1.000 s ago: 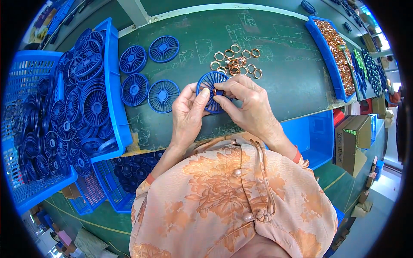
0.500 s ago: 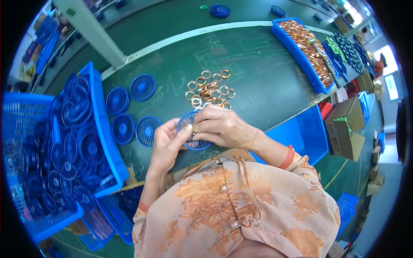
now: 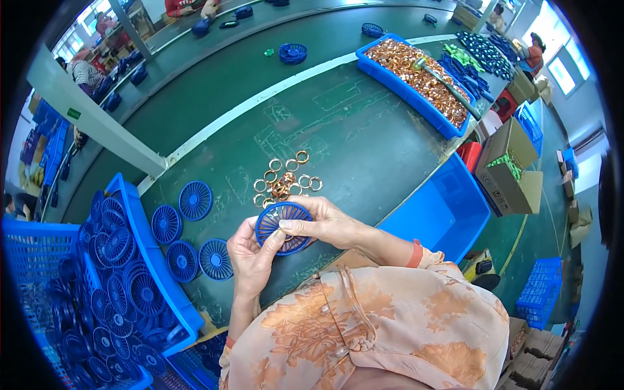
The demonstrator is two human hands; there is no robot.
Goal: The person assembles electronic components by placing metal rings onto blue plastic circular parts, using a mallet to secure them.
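A round blue fan grille (image 3: 284, 213) with spokes is held in front of me between both hands. My left hand (image 3: 252, 259) grips its lower left rim, thumb on the face. From the right, my right hand (image 3: 326, 224) grips it with fingers behind and the thumb pressed near the middle. Whether a ring sits in its centre is hidden by the thumbs. Just beyond my hands lies a loose pile of copper-coloured rings (image 3: 281, 188). Several more blue grilles, one of them a grille (image 3: 195, 200) at the back, lie flat to the left.
A blue bin (image 3: 153, 244) heaped with grilles stands at the left. At the back right sits a blue tray (image 3: 416, 101) full of copper rings, a hammer-like tool (image 3: 448, 84) across it. An open blue bin (image 3: 448, 208) and a cardboard box (image 3: 504, 172) are at the right.
My view has shifted, showing more of the far conveyor and room. The right thumb now presses the grille's face, and the grille is turned more toward me.
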